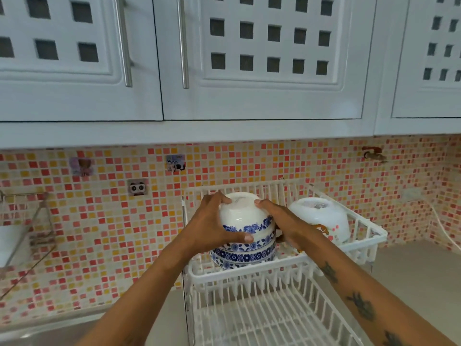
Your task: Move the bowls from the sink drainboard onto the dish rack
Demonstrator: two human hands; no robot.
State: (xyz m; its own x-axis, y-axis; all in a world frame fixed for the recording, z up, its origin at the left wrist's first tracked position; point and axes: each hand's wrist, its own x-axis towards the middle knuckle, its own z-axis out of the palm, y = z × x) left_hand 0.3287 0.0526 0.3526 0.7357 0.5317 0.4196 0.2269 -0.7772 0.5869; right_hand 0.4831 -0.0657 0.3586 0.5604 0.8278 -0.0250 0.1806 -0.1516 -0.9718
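Observation:
A white bowl with a blue floral band (243, 216) sits upside down on top of a stack of similar blue-patterned bowls (244, 255) on the upper tier of the white dish rack (249, 272). My left hand (212, 226) grips the top bowl's left side, thumb across the blue band. My right hand (284, 223) holds its right side. Beside the stack on the right, another white bowl with a pink and orange flower print (321, 216) rests upside down on the same tier.
The rack's lower tier (269, 318) reaches toward me. A grey counter (411, 275) lies to the right, with a white cable (439, 218) and a tap (374, 154) on the mosaic wall. White cabinets (249, 58) hang overhead. A wire holder (37, 221) hangs at left.

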